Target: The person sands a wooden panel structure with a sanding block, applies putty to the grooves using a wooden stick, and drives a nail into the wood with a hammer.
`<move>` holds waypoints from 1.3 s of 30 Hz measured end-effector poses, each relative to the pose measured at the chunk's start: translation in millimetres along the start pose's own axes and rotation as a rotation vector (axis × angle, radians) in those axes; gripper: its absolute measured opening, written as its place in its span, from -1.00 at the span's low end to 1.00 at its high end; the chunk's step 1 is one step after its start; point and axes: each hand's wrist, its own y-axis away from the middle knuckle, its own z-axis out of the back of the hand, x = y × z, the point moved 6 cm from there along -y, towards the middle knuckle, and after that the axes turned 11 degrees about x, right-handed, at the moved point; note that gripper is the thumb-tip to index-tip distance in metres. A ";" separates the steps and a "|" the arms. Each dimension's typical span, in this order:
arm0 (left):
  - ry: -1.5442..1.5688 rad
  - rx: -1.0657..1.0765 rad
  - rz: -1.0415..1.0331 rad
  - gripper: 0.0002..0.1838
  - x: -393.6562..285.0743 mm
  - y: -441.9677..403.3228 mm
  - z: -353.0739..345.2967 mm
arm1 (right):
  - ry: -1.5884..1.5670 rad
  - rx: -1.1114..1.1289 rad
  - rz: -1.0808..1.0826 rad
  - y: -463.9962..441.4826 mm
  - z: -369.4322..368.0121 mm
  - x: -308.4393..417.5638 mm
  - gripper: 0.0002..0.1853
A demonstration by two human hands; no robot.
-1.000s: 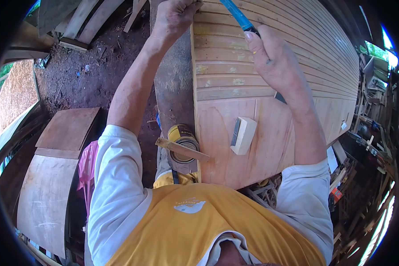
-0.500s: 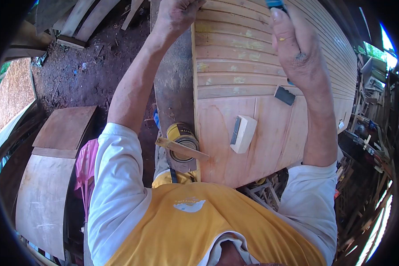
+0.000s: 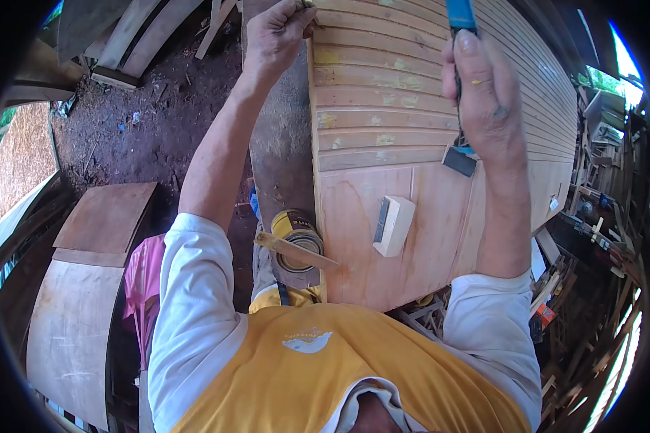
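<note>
My left hand is closed near the far left edge of the wooden panel; what its fingers pinch, if anything, is too small to name. Over the grooved boards, my right hand grips a blue tool that points away from me; its exact kind is unclear. Just below that hand lies a dark-faced block, partly hidden by the wrist. A pale block with a dark grey side rests nearer my chest. Yellowish filler patches mark several boards.
A yellow and dark can stands by the panel's left edge, with a flat wooden stick across its top. Curved wood sheets and a pink cloth are at left. Scrap wood is piled at right.
Both hands have come slightly nearer to me, and more of the blue tool shows. The view has shifted a little, so the blocks and can appear in slightly different places.
</note>
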 end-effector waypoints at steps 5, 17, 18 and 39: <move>-0.409 -0.024 -0.143 -0.89 -42.3 10.1 11.2 | -0.069 0.075 -0.153 23.4 -22.8 -40.4 -0.59; -0.968 0.147 -0.130 -0.88 -60.4 34.3 -1.3 | -0.132 0.146 -0.281 74.8 -54.2 -111.9 -0.61; -0.986 0.159 -0.134 -0.88 -58.0 31.0 -2.9 | -0.135 0.146 -0.286 73.6 -54.6 -109.0 -0.61; -0.493 -0.028 -0.141 -0.90 -36.1 6.7 -15.6 | 0.023 0.128 -0.088 28.0 -38.0 -60.8 -0.61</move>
